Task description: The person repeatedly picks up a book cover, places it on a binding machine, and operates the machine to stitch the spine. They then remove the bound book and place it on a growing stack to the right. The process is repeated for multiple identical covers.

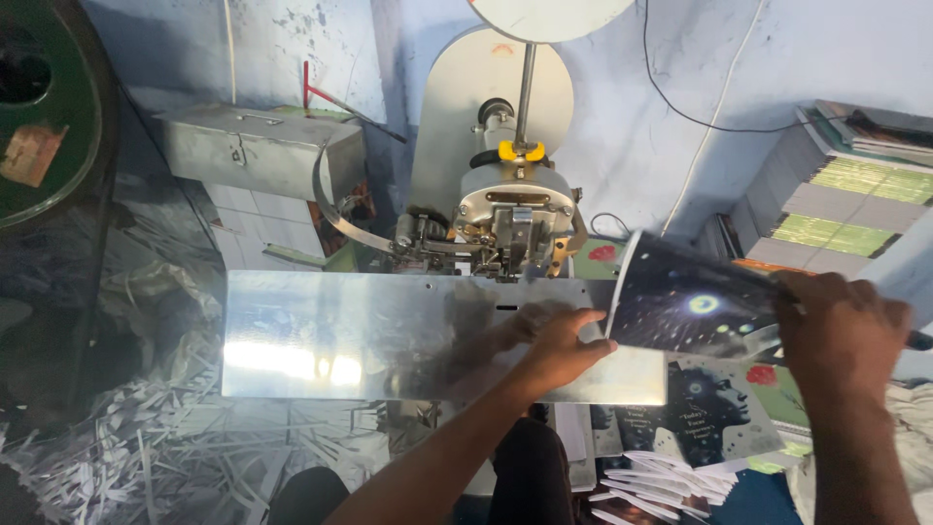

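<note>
The left hand (pixel 562 342) lies half-open, fingers touching the left edge of a dark starry booklet (pixel 685 306) above the shiny metal worktop (pixel 369 335). The right hand (pixel 841 331) is curled closed, gripping the booklet's right end, beside the stitching machine (pixel 510 219).

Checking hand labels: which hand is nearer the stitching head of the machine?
Left. The left hand lies on the metal plate just below the stitching head, touching the dark booklet's left edge. The right hand grips the booklet's far right end.
</note>
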